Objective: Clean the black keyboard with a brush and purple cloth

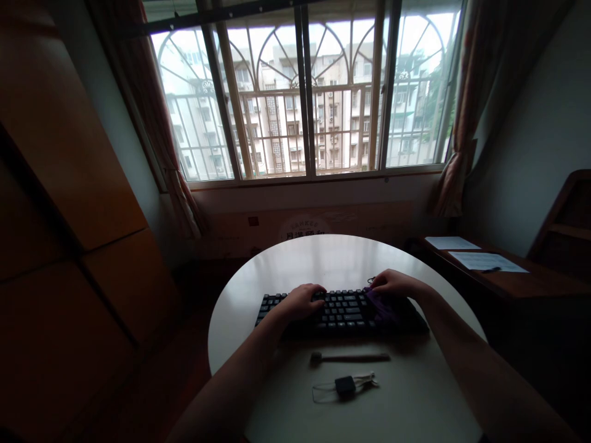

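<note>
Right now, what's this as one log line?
left hand: on keyboard | right hand: holding purple cloth on keyboard | table: brush-like tool, black wire-looped piece

Round white table (286, 271): brush (353, 357), black keyboard (346, 311) at brush's 12 o'clock, wire keycap puller (345, 387) at brush's 6 o'clock

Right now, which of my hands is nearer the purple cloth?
Your right. The right hand touches the purple cloth over the keyboard; the left hand rests on the keys farther left, apart from it.
</note>
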Available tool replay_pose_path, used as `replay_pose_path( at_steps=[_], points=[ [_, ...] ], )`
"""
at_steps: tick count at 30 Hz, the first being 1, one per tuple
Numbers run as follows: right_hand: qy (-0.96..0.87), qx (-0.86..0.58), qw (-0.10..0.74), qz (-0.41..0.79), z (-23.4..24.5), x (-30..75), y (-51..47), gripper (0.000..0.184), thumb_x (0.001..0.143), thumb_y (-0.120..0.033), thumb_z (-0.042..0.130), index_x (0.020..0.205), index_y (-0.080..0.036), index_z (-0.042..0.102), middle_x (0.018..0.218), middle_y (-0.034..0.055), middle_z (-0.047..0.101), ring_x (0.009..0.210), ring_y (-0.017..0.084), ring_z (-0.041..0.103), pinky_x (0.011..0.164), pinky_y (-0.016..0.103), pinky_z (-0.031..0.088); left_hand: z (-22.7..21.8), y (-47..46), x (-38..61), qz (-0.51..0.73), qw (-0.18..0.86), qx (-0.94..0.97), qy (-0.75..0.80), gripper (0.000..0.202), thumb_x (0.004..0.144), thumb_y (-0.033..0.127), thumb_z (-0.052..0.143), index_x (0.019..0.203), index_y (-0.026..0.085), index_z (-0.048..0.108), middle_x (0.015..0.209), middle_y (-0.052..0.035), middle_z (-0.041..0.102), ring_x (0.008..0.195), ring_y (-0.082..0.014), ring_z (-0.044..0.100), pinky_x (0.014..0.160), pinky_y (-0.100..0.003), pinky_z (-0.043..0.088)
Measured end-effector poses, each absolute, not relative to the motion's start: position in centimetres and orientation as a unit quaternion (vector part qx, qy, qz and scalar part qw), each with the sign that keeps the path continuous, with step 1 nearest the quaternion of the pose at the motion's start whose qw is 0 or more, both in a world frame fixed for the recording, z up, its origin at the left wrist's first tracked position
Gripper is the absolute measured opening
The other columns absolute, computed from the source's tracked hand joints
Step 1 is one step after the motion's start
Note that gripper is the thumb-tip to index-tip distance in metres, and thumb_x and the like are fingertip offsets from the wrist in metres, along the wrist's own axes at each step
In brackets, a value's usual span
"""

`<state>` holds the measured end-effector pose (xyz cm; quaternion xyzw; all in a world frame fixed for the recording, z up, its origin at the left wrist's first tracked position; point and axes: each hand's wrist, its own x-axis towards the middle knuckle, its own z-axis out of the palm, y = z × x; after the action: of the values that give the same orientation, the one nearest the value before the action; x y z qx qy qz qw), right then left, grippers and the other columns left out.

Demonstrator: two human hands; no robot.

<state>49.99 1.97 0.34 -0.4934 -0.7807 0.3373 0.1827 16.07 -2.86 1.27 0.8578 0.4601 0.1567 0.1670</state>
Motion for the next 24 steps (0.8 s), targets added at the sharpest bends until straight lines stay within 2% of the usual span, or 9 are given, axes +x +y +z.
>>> replay_pose_path(
  at_steps=[8,18,24],
  points=[
    [-0.788,-0.487,0.188,0.326,-0.9,49.7,3.1,0.033,0.07,-0.044,0.071,0.087,-0.017,0.075,0.089,0.0063,0.075,0.082,0.023,0.067,0.071,0.026,0.051,1.2,-2.7,16.2,0.159,0.161,0.86,0.458,0.041,0.084,0.041,0.057,0.121,0.024,0.061,0.123,-0.0061,0.062,0.111,-0.0238,0.057,0.096,-0.033,0.044],
    [-0.776,-0.458,0.209,0.379,-0.8,50.1,3.1,0.04,0.064,-0.047,0.075,0.09,-0.016,0.077,0.092,0.0074,0.075,0.089,0.026,0.067,0.077,0.03,0.051,1.3,-2.9,16.1,0.159,0.157,0.861,0.457,0.04,0.084,0.04,0.057,0.12,0.024,0.061,0.122,-0.0055,0.063,0.111,-0.0236,0.057,0.096,-0.033,0.044],
    [-0.783,-0.457,0.202,0.37,-0.8,50.2,3.0,0.039,0.066,-0.046,0.073,0.091,-0.015,0.077,0.089,0.0075,0.075,0.085,0.025,0.067,0.073,0.028,0.051,1.5,-3.0,16.2,0.152,0.164,0.858,0.462,0.041,0.083,0.041,0.057,0.121,0.024,0.061,0.123,-0.0056,0.062,0.112,-0.024,0.056,0.097,-0.034,0.043]
  ],
)
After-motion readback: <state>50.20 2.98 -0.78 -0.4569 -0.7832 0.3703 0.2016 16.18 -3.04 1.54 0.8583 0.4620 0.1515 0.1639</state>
